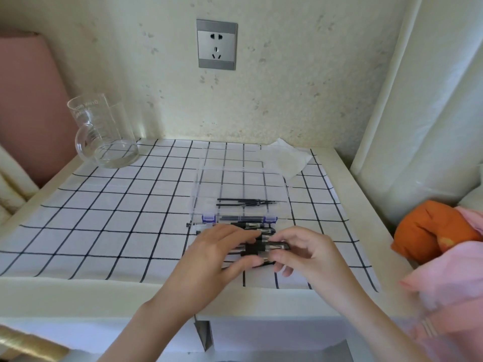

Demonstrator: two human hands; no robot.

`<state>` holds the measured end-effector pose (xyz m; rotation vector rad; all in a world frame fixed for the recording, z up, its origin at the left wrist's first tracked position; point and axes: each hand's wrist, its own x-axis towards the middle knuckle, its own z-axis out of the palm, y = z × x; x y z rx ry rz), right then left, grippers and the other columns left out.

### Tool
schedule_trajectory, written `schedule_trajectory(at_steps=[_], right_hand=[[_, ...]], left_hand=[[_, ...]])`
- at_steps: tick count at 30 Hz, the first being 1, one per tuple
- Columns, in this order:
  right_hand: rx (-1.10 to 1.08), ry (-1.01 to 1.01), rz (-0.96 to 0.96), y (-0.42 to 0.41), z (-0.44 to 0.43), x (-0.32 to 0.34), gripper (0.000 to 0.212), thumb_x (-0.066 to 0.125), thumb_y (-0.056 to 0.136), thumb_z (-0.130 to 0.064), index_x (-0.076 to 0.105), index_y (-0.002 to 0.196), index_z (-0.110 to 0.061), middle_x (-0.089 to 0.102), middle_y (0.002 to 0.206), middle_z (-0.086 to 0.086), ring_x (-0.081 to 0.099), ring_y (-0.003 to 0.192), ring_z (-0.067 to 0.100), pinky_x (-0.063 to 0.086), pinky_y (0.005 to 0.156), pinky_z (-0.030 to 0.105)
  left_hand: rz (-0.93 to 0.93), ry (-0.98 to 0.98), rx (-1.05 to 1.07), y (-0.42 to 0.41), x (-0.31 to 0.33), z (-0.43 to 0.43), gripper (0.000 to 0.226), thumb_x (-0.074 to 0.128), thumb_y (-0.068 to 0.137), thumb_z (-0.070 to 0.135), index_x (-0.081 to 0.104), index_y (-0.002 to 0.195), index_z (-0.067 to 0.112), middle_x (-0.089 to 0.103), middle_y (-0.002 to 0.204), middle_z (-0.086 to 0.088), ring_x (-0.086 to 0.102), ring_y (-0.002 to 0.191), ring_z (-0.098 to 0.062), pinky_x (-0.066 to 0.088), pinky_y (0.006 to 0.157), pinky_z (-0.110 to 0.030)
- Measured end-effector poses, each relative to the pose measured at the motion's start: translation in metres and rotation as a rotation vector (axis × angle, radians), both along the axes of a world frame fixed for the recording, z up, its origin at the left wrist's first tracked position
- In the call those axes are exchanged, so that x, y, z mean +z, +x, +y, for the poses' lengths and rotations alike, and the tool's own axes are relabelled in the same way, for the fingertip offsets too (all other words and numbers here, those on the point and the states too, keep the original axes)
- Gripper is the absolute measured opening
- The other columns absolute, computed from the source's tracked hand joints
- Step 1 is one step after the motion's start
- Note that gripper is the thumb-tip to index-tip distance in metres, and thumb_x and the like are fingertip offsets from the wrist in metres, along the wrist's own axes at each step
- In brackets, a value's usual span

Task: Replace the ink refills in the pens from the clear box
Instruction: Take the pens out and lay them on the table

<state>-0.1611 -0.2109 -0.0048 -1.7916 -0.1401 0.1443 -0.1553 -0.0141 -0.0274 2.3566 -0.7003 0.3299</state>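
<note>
Here, low in the middle of the frame, two hands meet over a bunch of black pens (257,246) lying on a checked cloth (117,218). The left hand (222,250) lies flat on the pens with its fingers curled a bit. The right hand (300,250) pinches the end of one pen with thumb and fingers. Just above the hands sits the clear box (243,184), open, with blue clips at its near edge. Thin black refills (245,202) lie inside it, near the front. A white tissue (285,159) lies beside the box, up and to the right. A glass jug (103,131) stands in the upper left. A wall socket (217,44) is at the top. Orange and pink cloth (441,246) sits at the right edge.
</note>
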Motion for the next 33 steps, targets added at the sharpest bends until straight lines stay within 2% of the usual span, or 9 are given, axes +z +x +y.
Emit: schedule_trajectory(at_steps=[6,10,14,17,20,25,27,30,33], right_hand=[[0.022,0.135,0.054,-0.001,0.008,0.002,0.012,0.065,0.082,-0.003,0.066,0.094,-0.007,0.07,0.068,0.005,0.066,0.062,0.019,0.052,0.06,0.025],[0.04,0.109,0.003,-0.003,0.009,0.006,0.007,0.062,0.085,-0.005,0.067,0.09,-0.005,0.07,0.067,0.006,0.065,0.06,0.018,0.052,0.058,0.025],[0.055,0.03,-0.036,-0.004,0.011,0.005,0.008,0.061,0.086,-0.002,0.067,0.087,-0.006,0.069,0.062,0.002,0.063,0.057,0.013,0.05,0.057,0.02],[0.056,0.02,-0.071,-0.004,0.011,0.004,0.008,0.06,0.086,0.0,0.066,0.086,-0.005,0.067,0.058,0.0,0.063,0.056,0.012,0.05,0.057,0.018],[0.038,0.05,-0.091,-0.005,0.01,0.007,0.009,0.061,0.084,0.003,0.065,0.084,-0.004,0.067,0.06,0.003,0.063,0.056,0.011,0.049,0.058,0.016],[-0.041,0.026,-0.015,-0.001,-0.006,0.007,0.006,0.062,0.083,0.002,0.066,0.086,-0.003,0.071,0.071,0.009,0.068,0.063,0.016,0.053,0.059,0.021],[-0.028,-0.07,0.056,0.0,-0.014,0.007,0.006,0.064,0.083,-0.003,0.066,0.085,-0.007,0.073,0.077,0.006,0.069,0.068,0.014,0.052,0.062,0.021],[0.044,-0.328,0.067,-0.006,-0.012,0.003,0.006,0.072,0.077,-0.017,0.067,0.079,-0.02,0.072,0.081,-0.004,0.058,0.064,-0.007,0.038,0.06,0.007],[0.085,-0.486,-0.017,-0.008,-0.002,-0.007,0.009,0.076,0.072,-0.023,0.067,0.074,-0.026,0.064,0.085,-0.01,0.046,0.089,-0.006,0.032,0.074,0.006]], left_hand=[[0.008,-0.054,0.087,-0.003,0.005,-0.016,0.028,0.039,0.085,0.048,0.053,0.107,0.036,0.066,0.094,0.019,0.058,0.083,-0.003,0.05,0.065,-0.021],[0.002,0.026,0.118,-0.004,0.006,-0.017,0.03,0.042,0.083,0.054,0.061,0.095,0.035,0.059,0.07,0.02,0.047,0.066,0.004,0.033,0.054,-0.007],[-0.016,0.105,0.184,-0.008,0.004,-0.019,0.033,0.039,0.082,0.06,0.058,0.082,0.033,0.057,0.056,0.011,0.05,0.062,-0.009,0.028,0.047,-0.008],[-0.028,0.131,0.226,-0.009,0.003,-0.02,0.032,0.039,0.082,0.06,0.053,0.078,0.032,0.039,0.043,0.01,0.048,0.061,-0.013,0.025,0.043,-0.009],[-0.052,0.132,0.272,-0.008,0.004,-0.019,0.04,0.037,0.08,0.066,0.046,0.068,0.029,0.023,0.037,0.009,0.035,0.041,-0.013,0.019,0.04,-0.008],[0.022,0.135,0.237,-0.006,0.006,-0.012,0.046,0.031,0.073,0.077,0.042,0.095,0.039,0.044,0.047,0.012,0.039,0.041,0.001,0.025,0.043,-0.01],[0.04,0.106,0.236,-0.004,0.006,-0.008,0.037,0.037,0.081,0.064,0.037,0.103,0.034,0.051,0.058,0.018,0.043,0.046,0.003,0.03,0.045,-0.011],[0.096,0.049,0.22,-0.002,0.006,-0.006,0.021,0.047,0.09,0.041,0.03,0.1,0.034,0.061,0.087,0.02,0.057,0.068,-0.001,0.045,0.058,-0.022],[0.113,0.043,0.189,-0.002,0.007,-0.008,0.019,0.05,0.091,0.035,0.032,0.096,0.035,0.064,0.092,0.015,0.062,0.077,-0.008,0.049,0.065,-0.028]])
